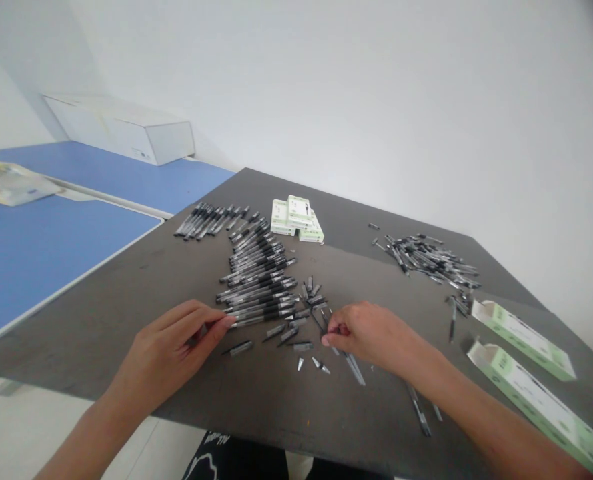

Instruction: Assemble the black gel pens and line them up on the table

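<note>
A long stack of black pens (259,280) lies in rows across the middle of the dark grey table (126,300). My left hand (176,340) rests at the near end of the stack, fingers together, its tips on the nearest pen (246,321). My right hand (366,333) sits just right of a scatter of small pen parts and caps (306,313), fingers pinched over a thin pen piece that I cannot make out clearly. A few loose refills (355,367) lie under and behind that hand.
A second heap of pen parts (431,260) lies at the far right. Small green-and-white boxes (296,219) stand stacked behind the pens; two long open green boxes (523,337) lie at the right edge. A blue table (51,240) with a white carton (126,127) adjoins on the left.
</note>
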### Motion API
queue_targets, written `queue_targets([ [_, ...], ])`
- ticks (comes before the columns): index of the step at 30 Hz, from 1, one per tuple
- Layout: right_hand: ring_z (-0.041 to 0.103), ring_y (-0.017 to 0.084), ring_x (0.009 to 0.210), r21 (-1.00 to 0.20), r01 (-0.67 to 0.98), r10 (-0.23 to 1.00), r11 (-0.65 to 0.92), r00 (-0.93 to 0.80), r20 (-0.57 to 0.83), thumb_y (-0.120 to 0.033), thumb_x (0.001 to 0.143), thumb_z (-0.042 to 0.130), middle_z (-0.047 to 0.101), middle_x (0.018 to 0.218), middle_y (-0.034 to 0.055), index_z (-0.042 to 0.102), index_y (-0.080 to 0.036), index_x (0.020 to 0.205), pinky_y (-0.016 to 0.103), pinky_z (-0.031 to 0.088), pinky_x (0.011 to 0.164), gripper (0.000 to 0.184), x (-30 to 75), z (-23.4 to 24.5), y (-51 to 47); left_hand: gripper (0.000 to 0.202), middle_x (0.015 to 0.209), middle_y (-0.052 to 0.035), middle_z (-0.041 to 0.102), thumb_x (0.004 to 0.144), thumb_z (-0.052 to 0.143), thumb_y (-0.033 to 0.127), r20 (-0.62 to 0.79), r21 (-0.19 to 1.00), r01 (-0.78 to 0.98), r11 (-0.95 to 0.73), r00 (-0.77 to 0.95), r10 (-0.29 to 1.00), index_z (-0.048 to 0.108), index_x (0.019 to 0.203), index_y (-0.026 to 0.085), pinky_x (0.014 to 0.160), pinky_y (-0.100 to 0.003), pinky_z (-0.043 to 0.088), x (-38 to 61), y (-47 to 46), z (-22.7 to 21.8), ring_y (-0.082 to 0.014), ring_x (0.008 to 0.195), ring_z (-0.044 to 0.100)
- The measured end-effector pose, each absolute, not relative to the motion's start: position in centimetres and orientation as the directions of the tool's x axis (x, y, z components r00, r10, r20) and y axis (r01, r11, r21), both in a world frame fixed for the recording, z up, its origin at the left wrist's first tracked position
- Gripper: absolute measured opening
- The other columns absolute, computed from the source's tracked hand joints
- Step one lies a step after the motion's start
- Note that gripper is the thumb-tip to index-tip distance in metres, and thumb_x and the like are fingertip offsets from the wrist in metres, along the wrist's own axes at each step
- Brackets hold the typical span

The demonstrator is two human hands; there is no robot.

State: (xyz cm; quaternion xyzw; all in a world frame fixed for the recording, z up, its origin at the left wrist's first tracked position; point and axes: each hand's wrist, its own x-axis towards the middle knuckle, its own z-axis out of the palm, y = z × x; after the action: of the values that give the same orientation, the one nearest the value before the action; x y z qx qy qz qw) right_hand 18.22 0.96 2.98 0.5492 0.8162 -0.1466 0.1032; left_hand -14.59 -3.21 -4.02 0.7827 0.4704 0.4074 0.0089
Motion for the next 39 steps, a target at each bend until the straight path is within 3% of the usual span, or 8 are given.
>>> queue_targets([
  [12, 0.081, 0.030, 0.080, -0.020, 0.941, 0.872, 0.338, -0.321, -0.370, -0.034, 0.089, 0.069, 0.085, 0.085, 0.0111, 0.088, -0.026, 0.086, 0.032, 0.046, 0.060, 0.020, 16.5, 3.2, 0.9, 0.022, 0.081, 0.0015, 0.071, 0.108, 0.063, 0.039, 0.625, 0.415, 0.719, -0.557, 0.220, 0.749, 0.074, 0.096, 0.023, 0.060, -0.023, 0.047, -14.6, -3.3, -3.8, -0.0121, 0.065, 0.065],
  [19, 0.081, 0.030, 0.082, -0.026, 0.954, 0.893, 0.300, -0.290, -0.344, -0.035, 0.085, 0.067, 0.086, 0.088, 0.0108, 0.089, -0.027, 0.090, 0.032, 0.048, 0.062, 0.024, 16.3, 3.1, 0.4, 0.020, 0.081, 0.0013, 0.072, 0.107, 0.064, 0.039, 0.639, 0.414, 0.700, -0.582, 0.231, 0.733, 0.075, 0.098, 0.024, 0.059, -0.021, 0.048, -14.7, -3.4, -3.9, -0.0124, 0.067, 0.067],
  [30, 0.080, 0.030, 0.076, -0.140, 0.957, 0.927, 0.256, -0.284, -0.247, -0.030, 0.076, 0.067, 0.086, 0.083, 0.0114, 0.090, -0.026, 0.084, 0.032, 0.041, 0.058, 0.024, 17.2, 2.6, -0.6, 0.022, 0.066, 0.0054, 0.059, 0.106, 0.063, 0.039, 0.651, 0.410, 0.713, -0.568, 0.208, 0.730, 0.073, 0.093, 0.024, 0.053, -0.020, 0.045, -13.2, -4.0, -2.8, -0.0097, 0.052, 0.058],
  [39, 0.062, 0.014, 0.058, -0.377, 0.902, 0.916, 0.209, -0.316, -0.248, -0.032, 0.084, 0.065, 0.075, 0.067, -0.0002, 0.082, -0.023, 0.079, 0.025, 0.031, 0.052, 0.020, 21.4, 4.9, -1.6, 0.025, 0.063, 0.0053, 0.056, 0.104, 0.066, 0.027, 0.649, 0.465, 0.629, -0.623, 0.237, 0.723, 0.070, 0.080, 0.021, 0.050, -0.019, 0.040, -9.1, -3.8, -1.1, -0.0093, 0.051, 0.054],
])
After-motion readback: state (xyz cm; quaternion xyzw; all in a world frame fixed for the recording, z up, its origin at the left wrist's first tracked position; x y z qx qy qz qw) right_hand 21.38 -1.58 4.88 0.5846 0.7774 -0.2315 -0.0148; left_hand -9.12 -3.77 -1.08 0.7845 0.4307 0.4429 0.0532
